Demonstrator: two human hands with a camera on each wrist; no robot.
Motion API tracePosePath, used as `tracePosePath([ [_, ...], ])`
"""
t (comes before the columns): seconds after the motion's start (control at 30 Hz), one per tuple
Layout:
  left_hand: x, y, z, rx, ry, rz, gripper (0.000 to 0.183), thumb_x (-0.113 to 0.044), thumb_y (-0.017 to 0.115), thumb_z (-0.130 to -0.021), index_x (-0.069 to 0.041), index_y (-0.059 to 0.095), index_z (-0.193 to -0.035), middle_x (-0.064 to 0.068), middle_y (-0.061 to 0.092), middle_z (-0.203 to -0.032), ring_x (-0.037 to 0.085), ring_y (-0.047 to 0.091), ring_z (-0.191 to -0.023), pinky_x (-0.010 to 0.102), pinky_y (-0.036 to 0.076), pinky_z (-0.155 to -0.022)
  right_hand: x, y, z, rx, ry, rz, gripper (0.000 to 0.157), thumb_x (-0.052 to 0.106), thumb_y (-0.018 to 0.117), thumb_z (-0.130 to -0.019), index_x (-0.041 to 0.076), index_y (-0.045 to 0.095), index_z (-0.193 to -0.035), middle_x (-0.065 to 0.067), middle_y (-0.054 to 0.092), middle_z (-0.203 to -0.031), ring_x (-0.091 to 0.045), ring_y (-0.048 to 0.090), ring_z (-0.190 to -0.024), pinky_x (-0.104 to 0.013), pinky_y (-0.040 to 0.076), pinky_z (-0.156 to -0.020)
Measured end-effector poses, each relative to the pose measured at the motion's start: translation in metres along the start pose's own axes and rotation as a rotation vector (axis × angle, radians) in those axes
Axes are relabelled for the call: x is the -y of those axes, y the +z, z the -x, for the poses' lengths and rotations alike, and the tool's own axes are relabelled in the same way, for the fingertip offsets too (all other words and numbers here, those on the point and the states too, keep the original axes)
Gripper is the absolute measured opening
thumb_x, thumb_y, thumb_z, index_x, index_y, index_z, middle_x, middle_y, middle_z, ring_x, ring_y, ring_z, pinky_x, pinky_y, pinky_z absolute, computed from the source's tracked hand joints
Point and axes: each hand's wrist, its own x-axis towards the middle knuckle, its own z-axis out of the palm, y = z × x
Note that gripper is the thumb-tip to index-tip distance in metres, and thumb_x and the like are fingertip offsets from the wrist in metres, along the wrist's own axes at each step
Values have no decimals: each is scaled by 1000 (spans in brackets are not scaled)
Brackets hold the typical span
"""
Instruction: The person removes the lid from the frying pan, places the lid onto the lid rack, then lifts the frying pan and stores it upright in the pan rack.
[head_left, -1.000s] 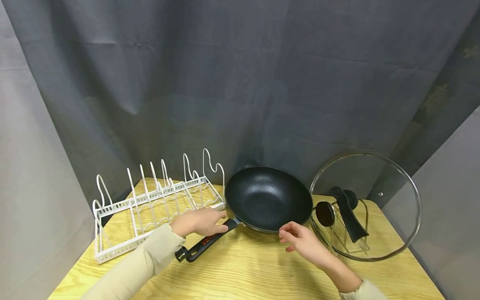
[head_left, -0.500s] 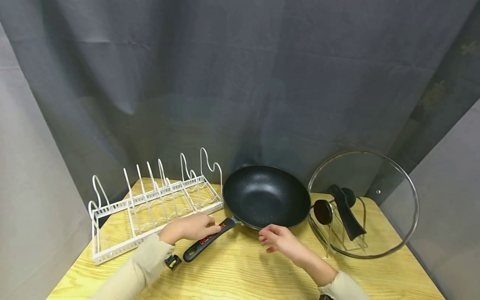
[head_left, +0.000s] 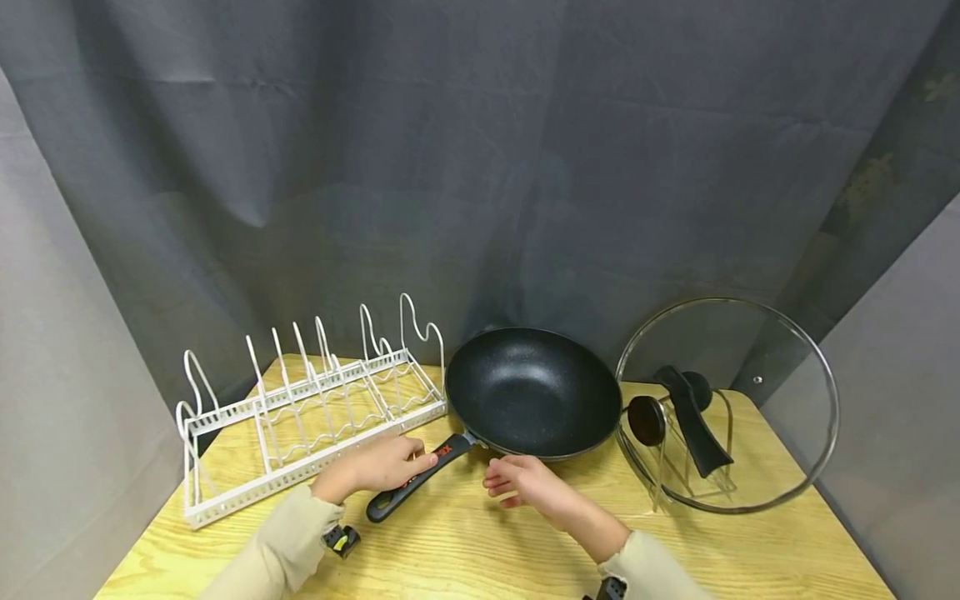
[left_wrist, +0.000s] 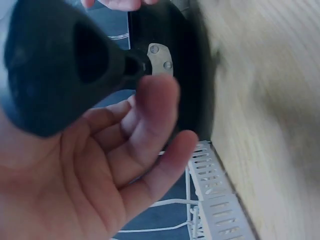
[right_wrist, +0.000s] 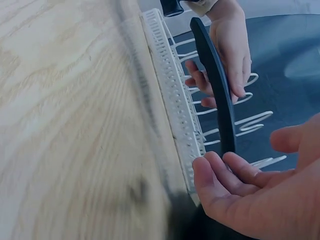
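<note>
Black across the pan [head_left: 532, 392], lying to the far side of the relaxed, empty right hand [head_left: 528, 484] and right of the rack [head_left: 292, 476], and slanting its long handle [head_left: 418, 480] near-left to the nearer left hand [head_left: 380, 467], loose-fingered against it.

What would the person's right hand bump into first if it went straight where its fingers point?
Most likely the handle, near where it joins the pan. The right hand's fingertips point that way, though depth is unclear, so it might pass above or below.
</note>
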Motion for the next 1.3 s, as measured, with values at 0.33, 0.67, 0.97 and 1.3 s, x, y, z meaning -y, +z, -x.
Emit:
tracePosePath([
  [0.33,4,5,5,24,-5,156,38,-37,45,-100,-16,58,-71,-8,43,-56,7,41,-48,23,35,-48,-4,20,-16,-4,43,-126,42,28,43,-101,-11,50,-113,-23,60,-106,-30,61,-95,-47,49,-85],
  [0.67,6,8,10,10,6,165,40,-40,43,-100,-16,57,-72,-9,44,-58,7,43,-52,24,37,-50,-4,34,-32,-83,60,-249,40,29,45,-100,-9,49,-112,-15,61,-99,-22,61,-89,-40,51,-82],
  [0.97,9,13,9,26,8,238,39,-40,42,-101,-14,59,-76,-8,47,-61,7,45,-54,24,39,-52,-8,41,-43,-102,84,-373,41,25,44,-101,-14,49,-115,-18,65,-99,-18,64,-84,-39,52,-81],
  [1.3,8,15,13,151,-77,555,41,-35,44,-101,1,57,-89,9,54,-60,16,56,-44,27,44,-41,-12,47,-55,-69,73,-588,41,20,38,-103,-16,48,-119,-10,66,-83,-15,66,-80,-29,53,-78],
])
